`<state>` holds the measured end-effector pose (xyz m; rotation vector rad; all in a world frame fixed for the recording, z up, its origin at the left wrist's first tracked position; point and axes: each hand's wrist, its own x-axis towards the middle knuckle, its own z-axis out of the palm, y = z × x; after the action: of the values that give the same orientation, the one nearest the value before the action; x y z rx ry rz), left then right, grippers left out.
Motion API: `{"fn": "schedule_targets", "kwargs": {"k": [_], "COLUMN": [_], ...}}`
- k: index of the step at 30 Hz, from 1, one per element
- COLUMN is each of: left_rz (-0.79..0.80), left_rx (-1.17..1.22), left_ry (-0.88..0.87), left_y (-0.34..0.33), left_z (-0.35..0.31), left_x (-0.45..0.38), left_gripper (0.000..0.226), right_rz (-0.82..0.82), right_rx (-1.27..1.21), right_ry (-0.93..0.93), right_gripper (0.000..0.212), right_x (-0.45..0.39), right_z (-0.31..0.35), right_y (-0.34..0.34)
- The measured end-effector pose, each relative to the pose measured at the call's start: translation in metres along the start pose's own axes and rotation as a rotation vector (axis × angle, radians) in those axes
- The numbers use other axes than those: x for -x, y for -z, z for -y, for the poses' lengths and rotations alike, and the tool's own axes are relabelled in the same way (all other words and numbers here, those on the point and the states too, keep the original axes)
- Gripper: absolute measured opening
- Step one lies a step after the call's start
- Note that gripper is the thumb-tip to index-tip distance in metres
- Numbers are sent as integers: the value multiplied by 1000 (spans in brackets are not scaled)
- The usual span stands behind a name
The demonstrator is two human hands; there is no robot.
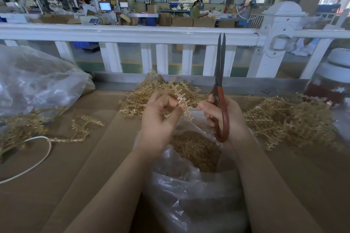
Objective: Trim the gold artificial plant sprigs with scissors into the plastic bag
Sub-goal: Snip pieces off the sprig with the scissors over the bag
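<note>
Here, from the head view, the left hand (159, 117) pinches a gold sprig (180, 98) above the open plastic bag (189, 191); its long axis leans up-left, its stub apparently down. The right hand (217, 113) grips closed scissors (220, 89), blades upward. Trimmings could miss the bag if the sprig drifts.

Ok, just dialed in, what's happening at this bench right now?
A person is trimming gold plastic sprigs. The left hand pinches one sprig above the open plastic bag, which already holds a heap of gold cuttings. The right hand grips red-handled scissors, blades pointing up and nearly closed, not on the sprig. Piles of sprigs lie on the cardboard-covered table.
</note>
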<state>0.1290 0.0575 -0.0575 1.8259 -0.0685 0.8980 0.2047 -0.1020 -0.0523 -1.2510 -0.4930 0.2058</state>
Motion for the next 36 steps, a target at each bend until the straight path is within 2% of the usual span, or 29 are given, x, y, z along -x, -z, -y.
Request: {"fn": "schedule_targets", "kwargs": {"k": [3,6,9,13,17,21,25,28,31,33,36], "left_rz": [-50,-62,-80,-215,-319,-383,-353,-295,-71,22,-38], "left_rx": [-123,-173,-194,-350,-651,-905,-982,-923,-726,-497,-113], "left_ry": [-39,-50,-77,-309,-548,-586,-600,-637,-599,-468,-199], "left_y": [1,0,-1,2,4,3,3,3,4,5,6], "left_z": [-1,-3,-4,-5,-5,-8,-2,2,3,2,-3], "left_x": [1,2,3,1,2,5,7,6,5,7,7], "left_gripper": [14,13,14,7,7,12,14,13,13,16,19], "right_rz": [83,102,104,87,141,153,130,88,13,-16,-48], "right_rx": [0,68,97,135,114,97,147,110,91,119,145], "right_ry": [-1,-50,-58,-58,-54,-72,-83,-57,-9,19,21], "right_gripper": [26,35,32,29,34,37,33,28,27,27,28], "right_x": [3,5,6,7,9,9,9,7,6,5,4], "right_z": [3,6,5,6,7,9,9,5,4,4,3], "right_y": [-2,-5,-9,-10,-11,-13,-12,-11,-10,-9,-8]}}
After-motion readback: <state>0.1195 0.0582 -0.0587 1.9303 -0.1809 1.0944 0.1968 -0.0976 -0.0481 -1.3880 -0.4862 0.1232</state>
